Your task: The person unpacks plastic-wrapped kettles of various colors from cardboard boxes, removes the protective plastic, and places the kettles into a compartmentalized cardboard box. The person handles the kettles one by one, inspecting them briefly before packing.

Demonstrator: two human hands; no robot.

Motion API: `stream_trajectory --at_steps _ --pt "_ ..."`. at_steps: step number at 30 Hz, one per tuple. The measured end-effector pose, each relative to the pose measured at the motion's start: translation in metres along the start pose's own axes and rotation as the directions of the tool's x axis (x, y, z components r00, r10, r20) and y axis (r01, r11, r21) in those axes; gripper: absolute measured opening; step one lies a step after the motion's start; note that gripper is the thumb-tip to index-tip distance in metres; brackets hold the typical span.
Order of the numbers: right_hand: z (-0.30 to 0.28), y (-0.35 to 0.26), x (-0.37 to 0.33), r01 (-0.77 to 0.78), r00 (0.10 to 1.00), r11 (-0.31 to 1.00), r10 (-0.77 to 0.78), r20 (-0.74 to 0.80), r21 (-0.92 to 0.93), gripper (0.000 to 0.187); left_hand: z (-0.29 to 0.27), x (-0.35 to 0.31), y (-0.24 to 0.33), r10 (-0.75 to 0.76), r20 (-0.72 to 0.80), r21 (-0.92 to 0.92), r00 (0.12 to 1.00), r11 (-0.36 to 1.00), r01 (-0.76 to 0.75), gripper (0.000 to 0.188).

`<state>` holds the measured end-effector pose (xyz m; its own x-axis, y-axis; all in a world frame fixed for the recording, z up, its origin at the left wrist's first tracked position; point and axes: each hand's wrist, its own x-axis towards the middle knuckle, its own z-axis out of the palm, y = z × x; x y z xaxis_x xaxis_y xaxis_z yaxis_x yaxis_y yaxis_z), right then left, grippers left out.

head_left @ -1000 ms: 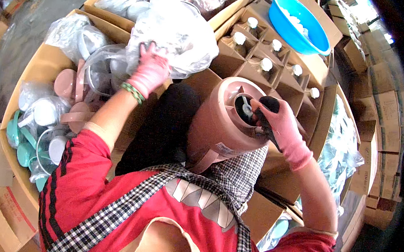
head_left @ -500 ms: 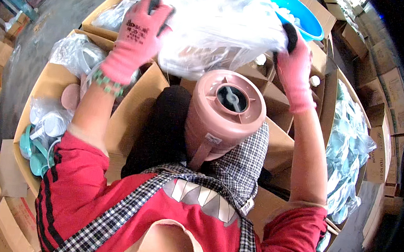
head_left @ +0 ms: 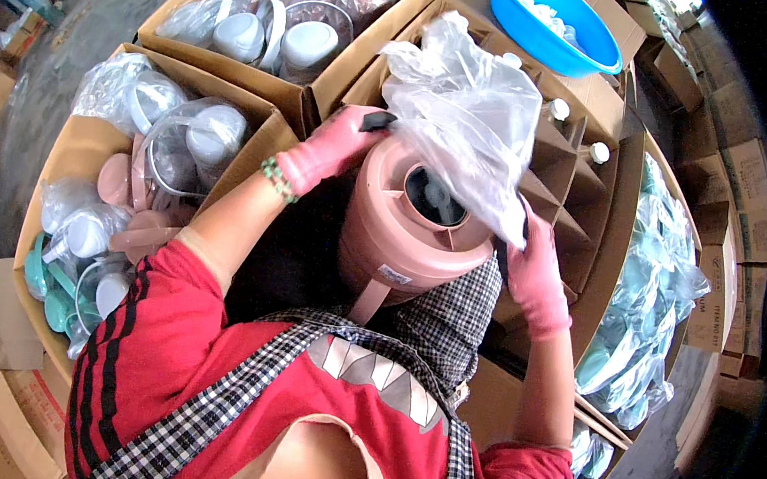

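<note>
Item: pink jug body (head_left: 374, 238), held in the lap, tilted, its ring-shaped end facing up; strap-like handle (head_left: 370, 302) toward the wearer.

Left hand (head_left: 335, 147), pink knit glove with black fingertips: fingers drawn narrow on the left edge of a clear plastic bag (head_left: 461, 97), just beside the jug's far-left rim.

Right hand (head_left: 536, 274), same glove: fingers closed together on the bag's lower right corner, just right of the jug's rim. The jug lies between the two hands, the bag draped over the far side of its upper end.

Materials: jug smooth, rounded, with short ribs around a circular hole showing a dark, glossy liner (head_left: 433, 200); small pale label (head_left: 394, 275) on the side. Bag thin, creased, translucent. Apron (head_left: 435, 326) black-and-white checked cloth.

Edges: the jug's near side is uncovered. Left, beyond the forearm, a carton (head_left: 72, 152) of bagged cups and lids; right of the right hand, the cardboard dividers (head_left: 553, 164) of a celled carton; beyond, a blue basin (head_left: 555, 59).
</note>
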<state>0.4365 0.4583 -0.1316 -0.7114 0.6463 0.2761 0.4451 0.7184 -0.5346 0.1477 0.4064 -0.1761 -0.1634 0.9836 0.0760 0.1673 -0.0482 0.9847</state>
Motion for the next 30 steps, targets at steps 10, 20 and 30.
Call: stream_trajectory --at_steps 10,20,30 --pt "0.055 -0.044 -0.087 0.174 0.706 0.934 0.103 0.701 -0.313 0.032 0.026 -0.158 -0.019 0.17 0.507 0.415 0.845 0.812 -0.412 0.04" --pt "0.061 -0.04 -0.046 0.106 0.719 0.987 0.005 0.695 -0.117 0.023 0.085 -0.144 -0.036 -0.223 0.411 -0.235 0.884 0.911 0.339 0.023" --pt "-0.002 -0.069 -0.062 -0.029 0.996 0.998 0.024 0.088 0.05 0.049 -0.007 -0.098 0.129 0.661 0.094 -0.079 0.745 0.751 -0.656 0.015"
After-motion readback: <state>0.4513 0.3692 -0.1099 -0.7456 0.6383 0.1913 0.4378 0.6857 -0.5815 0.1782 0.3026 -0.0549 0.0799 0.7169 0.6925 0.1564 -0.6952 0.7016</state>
